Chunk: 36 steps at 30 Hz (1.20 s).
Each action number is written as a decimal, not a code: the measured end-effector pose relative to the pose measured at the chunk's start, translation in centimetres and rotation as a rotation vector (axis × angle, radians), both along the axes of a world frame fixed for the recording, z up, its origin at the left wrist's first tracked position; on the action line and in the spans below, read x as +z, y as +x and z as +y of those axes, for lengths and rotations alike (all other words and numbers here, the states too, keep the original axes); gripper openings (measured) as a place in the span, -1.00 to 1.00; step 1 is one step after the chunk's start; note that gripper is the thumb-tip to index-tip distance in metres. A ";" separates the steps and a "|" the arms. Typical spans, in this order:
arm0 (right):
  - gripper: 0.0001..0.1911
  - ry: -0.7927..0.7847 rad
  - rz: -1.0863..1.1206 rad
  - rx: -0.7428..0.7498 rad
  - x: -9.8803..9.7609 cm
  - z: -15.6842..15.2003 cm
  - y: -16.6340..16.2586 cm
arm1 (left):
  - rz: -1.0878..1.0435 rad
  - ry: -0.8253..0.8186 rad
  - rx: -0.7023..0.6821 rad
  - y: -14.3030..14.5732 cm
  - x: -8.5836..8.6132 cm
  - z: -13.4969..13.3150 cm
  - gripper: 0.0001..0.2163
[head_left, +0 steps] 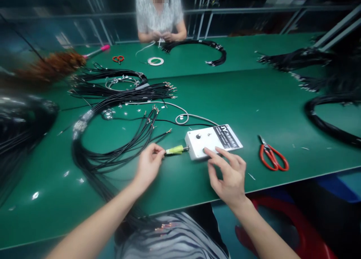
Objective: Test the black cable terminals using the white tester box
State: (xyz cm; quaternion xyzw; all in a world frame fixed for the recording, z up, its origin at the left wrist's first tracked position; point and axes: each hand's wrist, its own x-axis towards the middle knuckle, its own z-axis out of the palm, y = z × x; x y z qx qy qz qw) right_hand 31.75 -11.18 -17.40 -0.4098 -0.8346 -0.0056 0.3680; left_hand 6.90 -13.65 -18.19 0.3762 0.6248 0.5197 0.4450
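Observation:
My left hand (150, 162) pinches the end of a thin black wire at the outer end of a yellow-green sleeve (175, 150). That sleeve sits on a metal shaft at the left side of a white control box (197, 148) marked JY, which has a black knob on top. My right hand (229, 172) is open, its fingers extended; the index fingertip touches a dark button near the box's front edge, another fingertip rests by the label. Left of my left hand lies a curved bundle of black wires (80, 133) with bare copper ends, partly hidden below the table edge.
Red-handled scissors (273, 157) lie right of the box on the green table (169, 193). More black wire bundles (332, 116) lie at right. Across the table a person (160, 18) handles something white near a white ring (155, 61). A red stool (282, 221) stands below.

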 end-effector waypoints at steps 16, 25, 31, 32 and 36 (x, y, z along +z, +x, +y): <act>-0.69 -0.015 0.098 0.137 -0.8 -2.4 -1.9 | 0.020 0.239 0.286 -6.8 2.1 4.6 -0.87; -0.71 -0.143 0.137 0.250 -1.6 -2.4 -2.0 | 0.768 0.265 -0.856 -4.3 4.7 -5.6 -0.88; -0.71 -0.178 0.141 0.297 -1.4 -2.9 -2.3 | 0.933 0.014 -1.060 -1.0 4.1 -11.5 -0.81; -0.71 -0.218 0.175 0.309 -1.2 -3.3 -2.5 | 0.840 -0.013 -1.011 -1.1 4.3 -11.2 -0.82; -0.83 -0.698 0.488 0.380 0.1 -5.1 -3.8 | 0.510 -0.065 -0.737 -1.1 5.7 -9.6 -0.86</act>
